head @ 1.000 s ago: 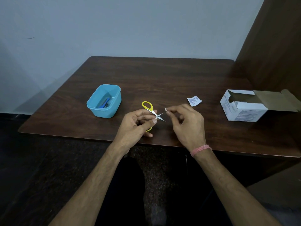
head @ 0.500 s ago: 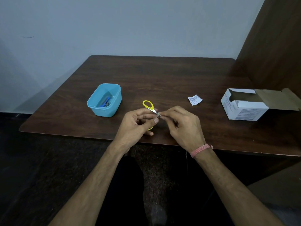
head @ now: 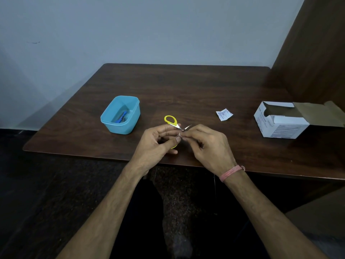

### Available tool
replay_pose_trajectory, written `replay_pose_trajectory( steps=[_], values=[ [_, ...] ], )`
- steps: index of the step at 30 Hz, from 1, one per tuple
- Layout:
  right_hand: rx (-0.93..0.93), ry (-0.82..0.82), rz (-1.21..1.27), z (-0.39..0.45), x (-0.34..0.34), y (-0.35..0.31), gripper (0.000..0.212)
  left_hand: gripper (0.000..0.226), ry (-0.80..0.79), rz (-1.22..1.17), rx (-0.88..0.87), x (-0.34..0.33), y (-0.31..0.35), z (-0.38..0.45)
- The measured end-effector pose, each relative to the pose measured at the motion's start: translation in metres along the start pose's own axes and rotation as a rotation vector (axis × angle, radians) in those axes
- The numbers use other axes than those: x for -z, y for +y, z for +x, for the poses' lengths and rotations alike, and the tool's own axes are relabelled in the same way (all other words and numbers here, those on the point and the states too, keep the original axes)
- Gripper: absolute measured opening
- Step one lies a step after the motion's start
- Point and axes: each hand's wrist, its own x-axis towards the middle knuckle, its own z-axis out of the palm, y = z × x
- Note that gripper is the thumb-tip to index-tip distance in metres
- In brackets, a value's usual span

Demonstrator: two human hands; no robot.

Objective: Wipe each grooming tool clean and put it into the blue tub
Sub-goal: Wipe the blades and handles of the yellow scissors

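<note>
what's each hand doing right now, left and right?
Left hand: holds the yellow-handled scissors, blades spread.
Right hand: fingertips pinch something small at the blades, likely a wipe; too small to tell for sure.

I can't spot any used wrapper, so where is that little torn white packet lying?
The torn white packet lies flat on the dark table, right of centre in the head view, between the yellow-handled scissors and the open white box.

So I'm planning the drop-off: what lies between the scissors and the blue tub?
Nothing: the head view shows only bare table between the scissors and the blue tub.
</note>
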Motion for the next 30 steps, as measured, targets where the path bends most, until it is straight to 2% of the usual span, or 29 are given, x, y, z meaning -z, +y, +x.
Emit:
replay_pose_trajectory(
  steps=[3, 8, 12, 18, 30],
  values=[
    [-0.044, 0.060, -0.021, 0.0012, 0.0001, -0.0014, 0.014, 0.036, 0.001, 0.002, -0.003, -0.0002, -0.0003, -0.0003],
    [0.004, -0.024, -0.041, -0.0008, 0.0014, -0.0043, 0.016, 0.032, -0.009, 0.025, -0.012, -0.0003, 0.0004, -0.0012],
    [-0.032, 0.045, -0.080, 0.0009, 0.0001, -0.0039, 0.013, 0.034, -0.007, 0.028, -0.011, -0.0004, 0.0017, -0.0015],
    [0.026, -0.002, -0.085, -0.0005, -0.0002, -0.0051, 0.021, 0.034, -0.024, 0.046, -0.027, -0.0001, 0.0025, -0.0020],
    [0.001, 0.066, -0.090, -0.0002, 0.0001, -0.0065, 0.008, 0.040, -0.018, 0.051, -0.017, -0.0007, 0.0011, -0.0014]
  ],
)
